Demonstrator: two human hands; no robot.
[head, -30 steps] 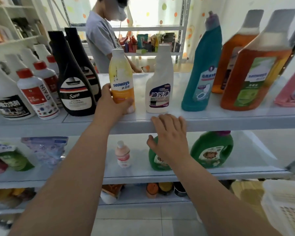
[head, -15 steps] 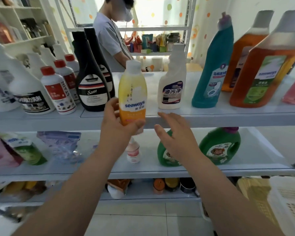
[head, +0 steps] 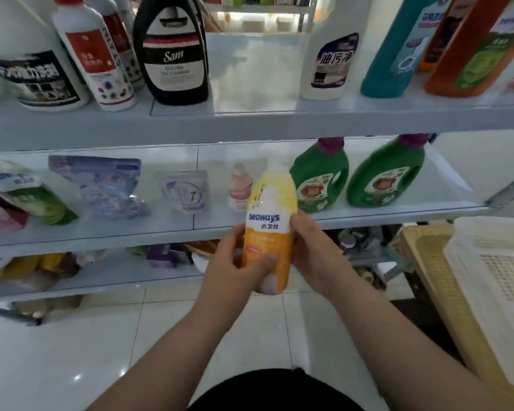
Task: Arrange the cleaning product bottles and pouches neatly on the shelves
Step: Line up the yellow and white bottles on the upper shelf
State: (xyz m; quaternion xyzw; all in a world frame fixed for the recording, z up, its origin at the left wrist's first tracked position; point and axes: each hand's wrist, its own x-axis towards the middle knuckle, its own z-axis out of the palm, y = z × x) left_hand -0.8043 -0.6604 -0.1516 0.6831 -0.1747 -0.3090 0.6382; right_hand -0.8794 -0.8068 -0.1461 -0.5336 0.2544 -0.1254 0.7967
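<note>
The yellow bottle [head: 272, 226] is held upright in the air, just before the edge of the middle shelf [head: 101, 237]. The left hand [head: 232, 262] is curled round its lower part, thumb across the front; the right hand [head: 315, 253] clasps the other side. Right behind the grip stands a small pink bottle [head: 239, 188], with green jugs [head: 321, 179] to its right. Pushed in there, the bottle may knock the pink one over; the gap looks narrow.

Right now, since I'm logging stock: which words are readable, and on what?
"seaways": yellow-and-orange plastic bottle, gripped by left hand and right hand.
"Sam": black bottle with white label, upper shelf.
"油污净": white plastic bottle, upper shelf.
Other labels: too blurred.
</note>
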